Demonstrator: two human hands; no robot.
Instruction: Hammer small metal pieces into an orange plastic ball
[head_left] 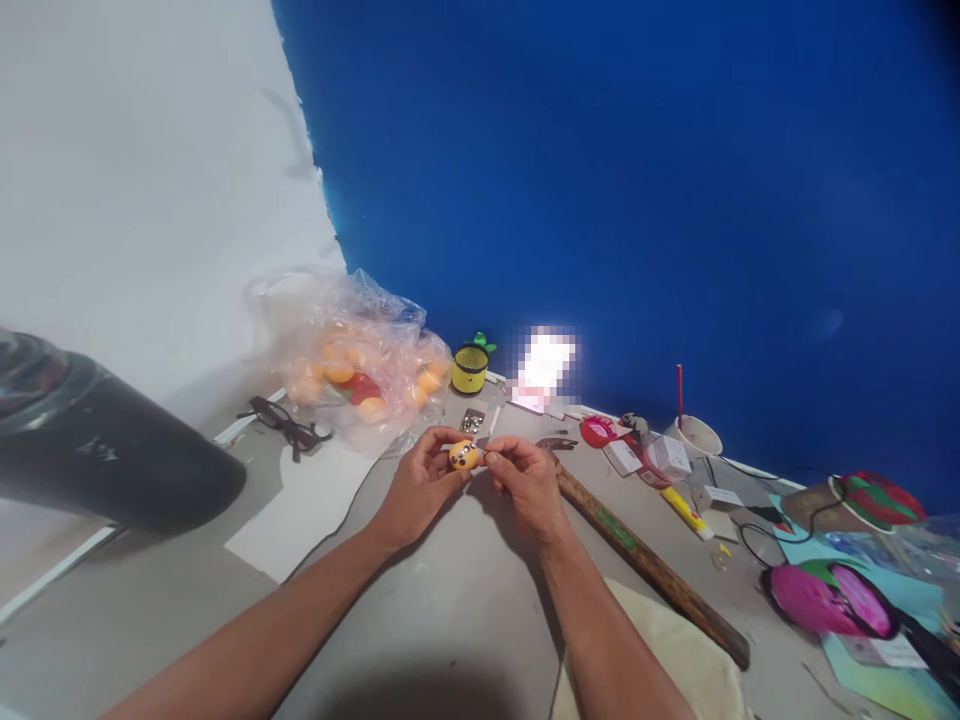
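Note:
My left hand (412, 490) is closed around a small orange ball (464, 457) with dark and pale spots on its near side. Just right of the ball, my right hand (527, 487) is in a pinch, with thumb and forefinger almost at the ball's surface. Whatever lies between those fingertips is too small to make out. Beyond the ball sits a small pack of shiny round pieces (472, 421). A hammer (645, 560) with a wooden handle lies beside my right wrist, its head pointing away from me.
A clear plastic bag (360, 350) of orange balls stands at the back left, near folded glasses (292, 428). A dark cylinder (112, 450) leans in from the left. Behind are a yellow cup (470, 372) and a blurred bright panel (546, 365). Rightward lie a white cup (697, 437) and a pink pouch-like item (825, 598).

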